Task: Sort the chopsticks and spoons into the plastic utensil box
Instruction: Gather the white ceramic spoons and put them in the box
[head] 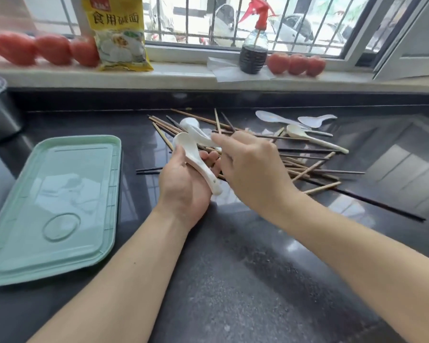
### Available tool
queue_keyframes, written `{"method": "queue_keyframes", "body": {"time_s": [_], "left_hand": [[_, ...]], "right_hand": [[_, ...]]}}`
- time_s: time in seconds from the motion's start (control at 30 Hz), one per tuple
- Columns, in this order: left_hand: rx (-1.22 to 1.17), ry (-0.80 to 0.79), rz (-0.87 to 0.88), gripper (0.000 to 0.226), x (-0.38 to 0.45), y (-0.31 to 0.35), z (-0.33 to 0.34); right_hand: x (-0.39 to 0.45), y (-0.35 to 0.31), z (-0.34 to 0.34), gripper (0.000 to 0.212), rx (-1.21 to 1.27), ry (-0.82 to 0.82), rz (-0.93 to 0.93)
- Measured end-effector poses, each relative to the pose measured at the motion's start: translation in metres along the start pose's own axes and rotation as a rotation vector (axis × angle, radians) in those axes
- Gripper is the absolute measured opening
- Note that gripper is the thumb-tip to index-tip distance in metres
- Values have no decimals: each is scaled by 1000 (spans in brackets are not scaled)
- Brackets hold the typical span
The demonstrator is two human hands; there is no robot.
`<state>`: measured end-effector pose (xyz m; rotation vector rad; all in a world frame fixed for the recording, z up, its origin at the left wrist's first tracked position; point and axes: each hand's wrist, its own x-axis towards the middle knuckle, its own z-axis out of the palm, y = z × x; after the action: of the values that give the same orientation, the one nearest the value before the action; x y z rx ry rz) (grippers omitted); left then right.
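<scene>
Surface: glossy black counter point(233, 280) below window sill point(183, 75) | spoon point(196, 159): white, left hand point(186, 184) fingers grasping | right hand point(250, 169) fingers pinching second spoon point(196, 129) | utensil box point(52, 206): green, lidded.

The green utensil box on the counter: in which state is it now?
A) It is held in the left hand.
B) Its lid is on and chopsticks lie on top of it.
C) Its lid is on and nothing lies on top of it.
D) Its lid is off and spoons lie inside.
C: the green utensil box sits closed on the counter with a bare lid, while the left hand holds a white spoon.
</scene>
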<state>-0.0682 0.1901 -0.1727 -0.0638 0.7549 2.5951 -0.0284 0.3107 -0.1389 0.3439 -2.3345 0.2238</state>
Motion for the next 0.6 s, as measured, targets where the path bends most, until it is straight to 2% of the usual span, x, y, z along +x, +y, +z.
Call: {"method": "queue_keyframes", "body": {"time_s": [0.1, 0.23, 0.33, 0.43, 0.5, 0.6], "left_hand": [[10, -41, -15, 62, -2, -3, -1], [-21, -66, -59, 65, 0, -4, -4], [24, -59, -135, 72, -3, -2, -4], [81, -30, -97, 53, -5, -3, -2], [126, 21, -22, 39, -4, -5, -1], [146, 44, 29, 31, -3, -7, 4]], "right_hand": [[-12, -9, 6, 19, -148, -50, -29], [-19, -18, 16, 34, -195, -160, 1], [-22, -23, 17, 35, -195, -225, 5], [-18, -21, 16, 27, -212, -336, -57], [-11, -18, 11, 26, -77, -415, 16], [3, 8, -4, 32, 83, -215, 181]]}}
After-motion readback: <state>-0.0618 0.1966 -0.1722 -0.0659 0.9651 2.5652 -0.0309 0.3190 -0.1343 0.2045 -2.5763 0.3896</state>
